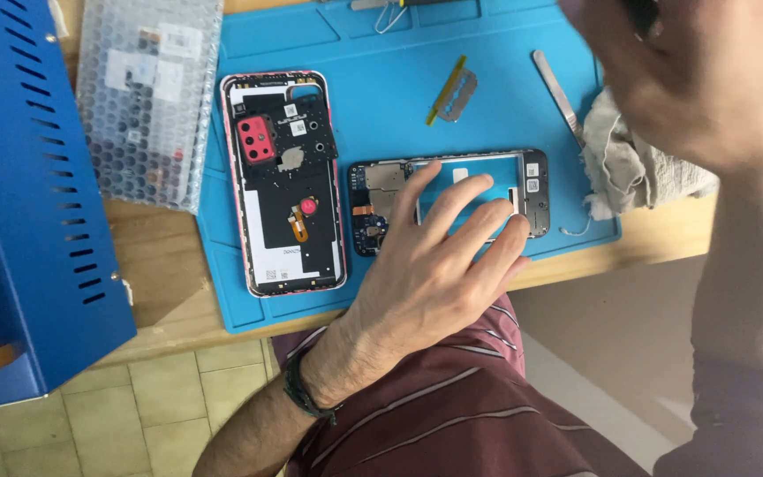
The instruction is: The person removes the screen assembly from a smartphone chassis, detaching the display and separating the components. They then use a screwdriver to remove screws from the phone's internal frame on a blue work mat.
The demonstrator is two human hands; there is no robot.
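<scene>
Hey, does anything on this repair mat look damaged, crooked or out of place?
Mostly orderly. The phone frame under the left hand lies gutted, its circuit boards bare. A loose razor blade lies uncovered on the blue mat. The crumpled rag hangs over the mat's right edge.

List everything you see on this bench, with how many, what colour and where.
Repair mat: one, blue, on the wooden table.
Open phone: one, pink-edged, black inside, left part of the mat, lying flat.
Phone frame: one, black with a see-through middle, mat centre, under the left hand.
Razor blade: one, grey, with a yellow strip beside it, upper mat.
Tweezers: one, silver, right of the blade.
Cloth: one, off-white, at the mat's right edge.
Bubble-wrap bag: one, clear, left of the mat.
Metal case: one, blue, far left.
Left hand: fingers spread on the phone frame.
Right hand: raised, blurred, above the cloth.
</scene>
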